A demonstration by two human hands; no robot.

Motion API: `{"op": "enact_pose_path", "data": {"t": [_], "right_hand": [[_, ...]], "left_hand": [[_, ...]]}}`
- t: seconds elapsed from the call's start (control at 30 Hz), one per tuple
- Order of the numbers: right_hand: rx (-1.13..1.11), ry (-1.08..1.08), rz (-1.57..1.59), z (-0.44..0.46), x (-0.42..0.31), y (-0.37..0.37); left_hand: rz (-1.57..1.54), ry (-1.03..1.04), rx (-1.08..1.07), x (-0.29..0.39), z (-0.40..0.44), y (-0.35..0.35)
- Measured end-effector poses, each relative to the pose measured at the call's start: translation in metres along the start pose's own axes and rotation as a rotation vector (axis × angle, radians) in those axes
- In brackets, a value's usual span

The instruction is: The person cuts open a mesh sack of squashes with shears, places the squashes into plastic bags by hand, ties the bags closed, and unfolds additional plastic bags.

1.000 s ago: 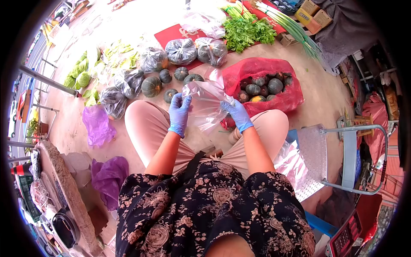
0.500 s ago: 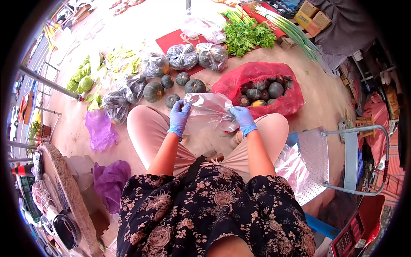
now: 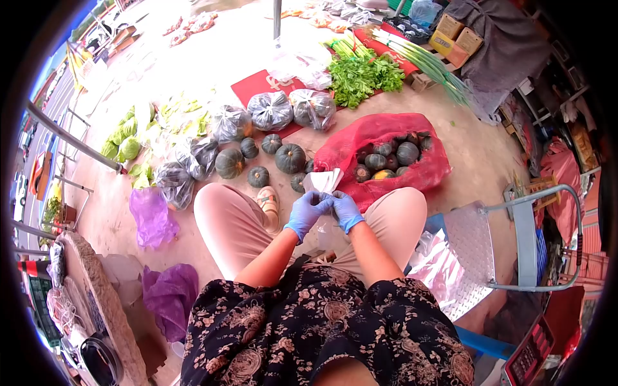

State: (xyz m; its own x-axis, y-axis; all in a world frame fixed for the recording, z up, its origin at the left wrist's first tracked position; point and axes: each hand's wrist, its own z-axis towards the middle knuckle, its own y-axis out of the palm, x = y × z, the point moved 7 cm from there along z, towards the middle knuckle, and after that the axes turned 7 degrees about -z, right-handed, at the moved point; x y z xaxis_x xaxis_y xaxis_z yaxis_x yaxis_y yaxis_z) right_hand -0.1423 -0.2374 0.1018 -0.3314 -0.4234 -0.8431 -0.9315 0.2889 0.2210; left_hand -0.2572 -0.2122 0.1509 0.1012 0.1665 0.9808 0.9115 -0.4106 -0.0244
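My left hand (image 3: 308, 214) and my right hand (image 3: 344, 209), both in blue gloves, meet in front of my lap. Their fingers are closed together on a clear plastic bag (image 3: 324, 181), which is bunched between them, its upper part sticking up past the fingers and a thin part hanging below. Just beyond lie several loose dark green pumpkins (image 3: 290, 158) on the ground. To the right of them, a red mesh sack (image 3: 412, 181) gapes open with several small pumpkins (image 3: 407, 154) inside.
Bagged pumpkins (image 3: 270, 110) stand in a row behind the loose ones. Leafy celery (image 3: 365, 78) and green onions (image 3: 428, 67) lie farther back. Cabbages (image 3: 129, 147) and a purple bag (image 3: 153, 217) are at left. A metal cart (image 3: 473, 257) holding plastic bags stands at my right.
My hands have come together from a wide spread. The bag, stretched flat between them before, is now gathered narrow. The view has shifted slightly, and a sandal now shows by my left knee.
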Motion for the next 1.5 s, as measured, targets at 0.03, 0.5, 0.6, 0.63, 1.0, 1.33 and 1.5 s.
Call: {"op": "enact_pose_path", "data": {"t": [0.03, 0.5, 0.6, 0.63, 1.0, 1.33, 1.5], "right_hand": [[-0.017, 0.04, 0.049, 0.001, 0.006, 0.002], [0.173, -0.088, -0.237, 0.009, 0.019, -0.041], [0.238, -0.056, 0.182, 0.014, 0.025, -0.047], [0.165, 0.076, 0.407, 0.023, 0.037, -0.048], [0.045, 0.019, 0.564, 0.006, -0.044, -0.05], [0.02, 0.056, 0.303, 0.002, -0.053, -0.054], [0.024, 0.018, -0.025, 0.002, -0.039, 0.002]], "left_hand": [[0.003, -0.012, -0.002, 0.003, -0.002, -0.003], [-0.875, -0.077, 0.266, -0.016, 0.002, -0.052], [-0.661, -0.047, 0.308, -0.03, 0.003, -0.057], [-0.595, -0.009, 0.274, -0.034, 0.005, -0.056], [0.494, 0.15, 0.277, 0.011, -0.003, -0.065], [0.488, 0.191, 0.268, 0.038, 0.033, -0.093], [0.624, 0.326, 0.063, 0.046, 0.016, -0.063]]}}
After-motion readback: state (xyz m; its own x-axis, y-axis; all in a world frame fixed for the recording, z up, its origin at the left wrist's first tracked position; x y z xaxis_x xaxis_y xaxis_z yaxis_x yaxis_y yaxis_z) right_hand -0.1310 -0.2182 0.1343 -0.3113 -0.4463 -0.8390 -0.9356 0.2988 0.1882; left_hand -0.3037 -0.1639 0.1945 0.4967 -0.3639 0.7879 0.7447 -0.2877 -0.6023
